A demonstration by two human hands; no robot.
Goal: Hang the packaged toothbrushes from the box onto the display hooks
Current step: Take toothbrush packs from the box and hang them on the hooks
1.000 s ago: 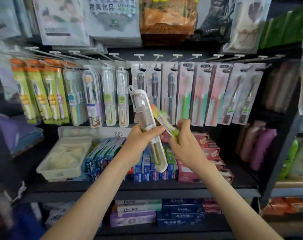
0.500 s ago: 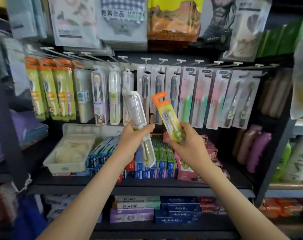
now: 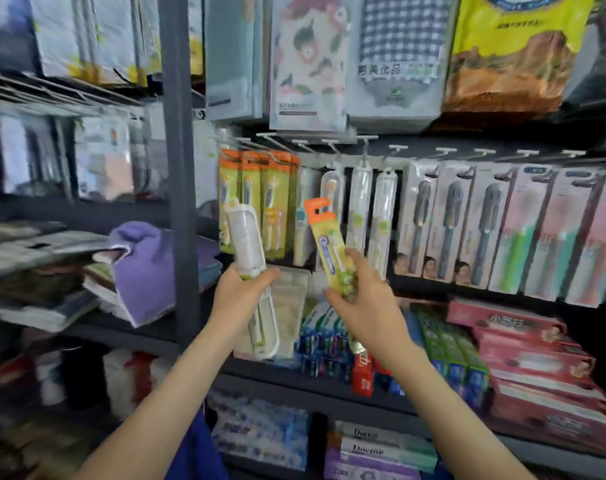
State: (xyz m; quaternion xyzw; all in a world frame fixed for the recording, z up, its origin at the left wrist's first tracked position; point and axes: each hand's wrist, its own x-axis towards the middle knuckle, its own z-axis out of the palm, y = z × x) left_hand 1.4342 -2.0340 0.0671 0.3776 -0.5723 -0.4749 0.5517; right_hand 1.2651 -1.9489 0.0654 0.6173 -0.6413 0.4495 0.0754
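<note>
My left hand (image 3: 240, 292) grips a clear white-edged toothbrush case (image 3: 246, 244) around its middle, upright in front of the shelf. My right hand (image 3: 360, 299) pinches the lower end of a yellow toothbrush pack with an orange hanging tab (image 3: 324, 233), its tab pointing up. Just behind, matching orange-topped yellow packs (image 3: 263, 199) hang from hooks (image 3: 270, 142). Clear cases (image 3: 372, 209) hang to their right. The held pack's tab is below the hook row and apart from it.
Grey and pink toothbrush packs (image 3: 502, 230) fill the hooks to the right. Toothpaste boxes (image 3: 523, 348) and a white tray (image 3: 291, 306) sit on the shelf below. A dark upright post (image 3: 178, 168) stands left, with folded purple cloth (image 3: 145, 268) beside it. Bagged goods hang above.
The view has swung left, so the shelf now sits further right. Both hands moved left along the hook row, and the yellow pack now stands in front of the orange-topped packs.
</note>
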